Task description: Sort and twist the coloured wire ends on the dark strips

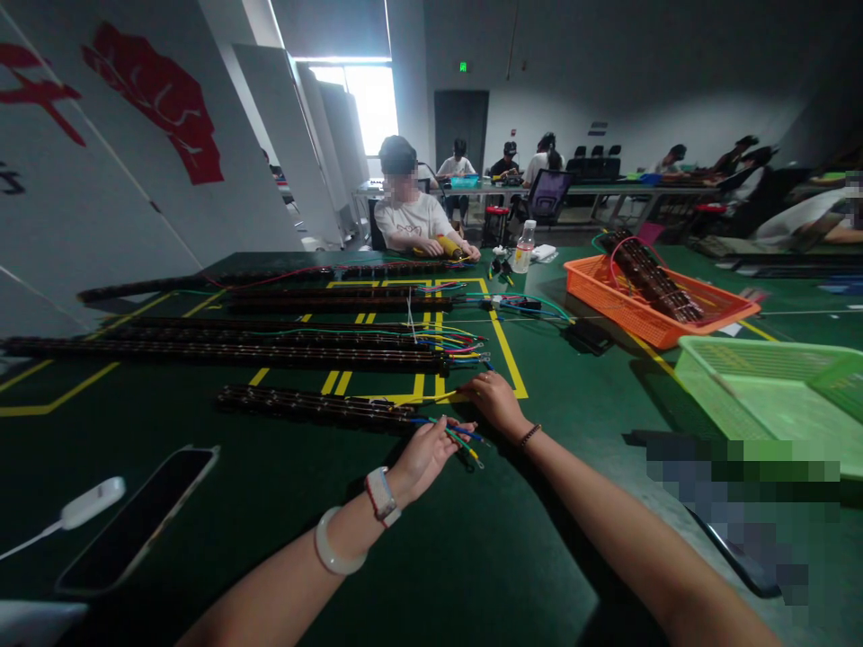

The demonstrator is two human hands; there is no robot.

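A smartphone (138, 517) lies nearest me on the green tabletop (431, 584). My left fingers curl round the blue and green wires (465, 446) at the right end of a dark cable bundle (310, 406) lying flat before me; my right hand (495, 403) pinches a yellow wire (435, 396). Beyond: yellow tape lines (510, 350), an orange basket (620, 310), a seated co-worker (411, 216), a grey door (462, 135).
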